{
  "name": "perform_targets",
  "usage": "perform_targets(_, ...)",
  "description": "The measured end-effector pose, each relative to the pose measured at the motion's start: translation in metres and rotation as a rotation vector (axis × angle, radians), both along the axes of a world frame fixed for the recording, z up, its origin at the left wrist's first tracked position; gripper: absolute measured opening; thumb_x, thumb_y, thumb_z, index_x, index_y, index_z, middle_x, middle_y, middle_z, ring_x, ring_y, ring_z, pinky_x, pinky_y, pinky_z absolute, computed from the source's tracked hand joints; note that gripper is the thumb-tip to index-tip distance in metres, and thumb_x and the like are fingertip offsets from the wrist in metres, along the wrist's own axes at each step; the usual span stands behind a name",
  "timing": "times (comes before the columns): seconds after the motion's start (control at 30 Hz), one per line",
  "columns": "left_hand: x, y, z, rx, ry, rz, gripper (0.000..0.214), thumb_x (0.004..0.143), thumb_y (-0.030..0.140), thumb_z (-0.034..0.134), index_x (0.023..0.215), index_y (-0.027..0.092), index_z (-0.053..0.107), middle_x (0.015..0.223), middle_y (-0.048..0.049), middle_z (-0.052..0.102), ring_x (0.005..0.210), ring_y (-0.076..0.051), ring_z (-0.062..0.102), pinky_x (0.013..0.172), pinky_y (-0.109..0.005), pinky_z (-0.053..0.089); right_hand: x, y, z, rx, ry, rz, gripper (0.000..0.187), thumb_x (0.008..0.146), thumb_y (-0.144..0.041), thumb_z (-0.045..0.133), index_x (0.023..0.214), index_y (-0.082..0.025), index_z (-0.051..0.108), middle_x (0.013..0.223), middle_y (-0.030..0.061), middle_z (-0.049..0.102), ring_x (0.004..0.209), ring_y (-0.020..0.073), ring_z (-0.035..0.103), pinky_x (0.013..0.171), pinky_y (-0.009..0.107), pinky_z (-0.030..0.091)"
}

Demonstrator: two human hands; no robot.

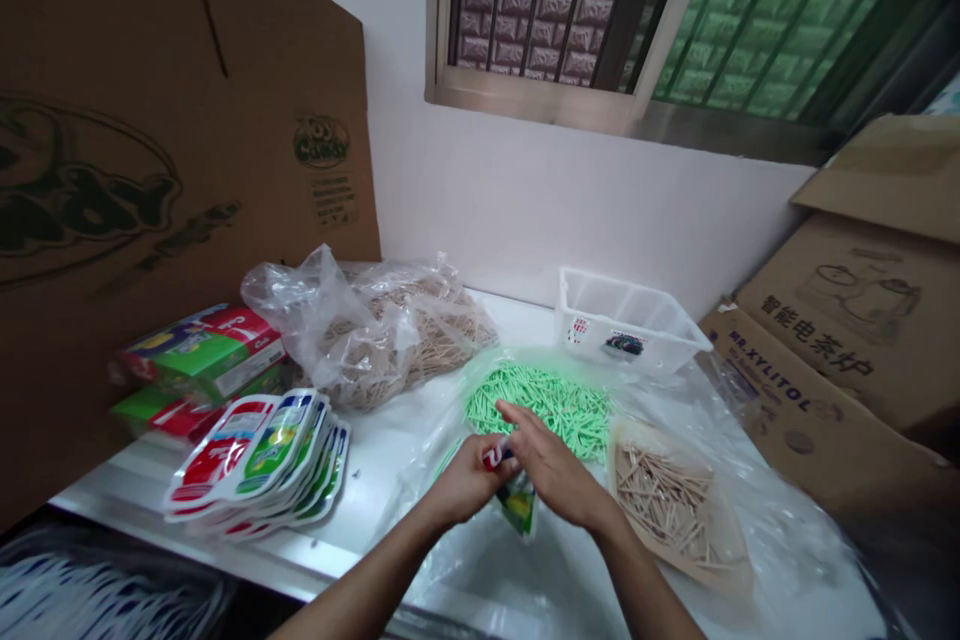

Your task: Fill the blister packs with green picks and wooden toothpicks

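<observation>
Over the middle of the table, my left hand (469, 475) is closed on a small folded printed card (519, 510), coloured red, white and green. My right hand (551, 470) presses against the same card from the other side, its fingers close together and its thumb hidden. Much of the card is covered by both hands. Just beyond them lies a heap of light green thin sticks (547, 400) on clear plastic sheeting. To the right of my right hand, a shallow tray (739, 570) holds tan sticks (667, 500).
At the left sit a stack of printed cards (255, 460) and several red-green boxes (217, 350). Behind them, a clear bag (360, 330) contains more tan sticks. A white plastic basket (630, 320) stands by the wall. Large cardboard boxes (187, 120) flank the table on both sides.
</observation>
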State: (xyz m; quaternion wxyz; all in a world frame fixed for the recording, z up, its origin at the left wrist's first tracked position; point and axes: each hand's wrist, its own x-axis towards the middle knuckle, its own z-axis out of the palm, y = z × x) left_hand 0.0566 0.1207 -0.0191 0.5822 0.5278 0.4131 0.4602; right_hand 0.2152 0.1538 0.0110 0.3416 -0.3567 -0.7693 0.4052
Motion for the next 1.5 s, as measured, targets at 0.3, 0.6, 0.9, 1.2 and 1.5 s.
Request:
perform_targets(0.3, -0.035, 0.003, -0.005, -0.056, -0.035, 0.380, 0.027, 0.062, 0.033, 0.074, 0.061, 0.013, 0.057, 0.052, 0.0046, 0.050, 0.050, -0.008, 0.043, 0.049, -0.019, 0.035, 0.016, 0.042, -0.073, 0.035, -0.649, -0.355, 0.014, 0.081, -0.021, 0.048, 0.085, -0.016, 0.061, 0.081, 0.0079, 0.066, 0.079, 0.0207, 0.060, 0.070, 0.028, 0.039)
perform_targets(0.6, -0.032, 0.003, -0.013, -0.066, -0.050, 0.380, 0.033, 0.059, 0.039, 0.076, 0.060, 0.013, 0.056, 0.052, 0.0045, 0.052, 0.049, -0.008, 0.044, 0.051, -0.020, 0.037, -0.006, 0.047, -0.097, 0.010, -0.843, -0.381, 0.020, 0.071, -0.002, 0.047, 0.084, -0.012, 0.059, 0.082, 0.0153, 0.066, 0.080, 0.0246, 0.062, 0.066, 0.029, 0.036)
perform_targets(0.9, -0.026, 0.005, -0.024, -0.023, 0.064, 0.349, 0.031, 0.062, 0.036, 0.072, 0.058, 0.015, 0.050, 0.051, 0.0067, 0.044, 0.050, -0.008, 0.037, 0.050, -0.019, 0.030, 0.003, 0.043, -0.047, 0.066, -0.395, -0.366, 0.034, 0.082, -0.020, 0.038, 0.114, -0.017, 0.047, 0.069, -0.0025, 0.052, 0.063, 0.0135, 0.052, 0.058, 0.023, 0.039)
perform_targets(1.2, -0.014, 0.003, -0.021, 0.033, 0.180, 0.337, 0.024, 0.066, 0.032, 0.067, 0.062, 0.015, 0.051, 0.056, 0.0047, 0.045, 0.054, -0.010, 0.038, 0.051, -0.020, 0.030, -0.017, 0.003, -0.017, 0.132, 0.144, -0.267, 0.063, 0.083, -0.022, 0.046, 0.141, -0.023, 0.020, 0.081, -0.0022, 0.050, 0.076, 0.0128, 0.051, 0.079, 0.029, 0.042)
perform_targets(1.5, -0.014, -0.002, -0.012, 0.037, 0.173, 0.342, 0.026, 0.065, 0.035, 0.068, 0.061, 0.015, 0.052, 0.055, 0.0046, 0.045, 0.053, -0.010, 0.039, 0.050, -0.020, 0.030, -0.019, -0.008, -0.027, 0.063, 0.225, -0.334, 0.050, 0.083, -0.026, 0.050, 0.130, -0.023, 0.031, 0.083, 0.0002, 0.055, 0.081, 0.0153, 0.055, 0.078, 0.030, 0.044)
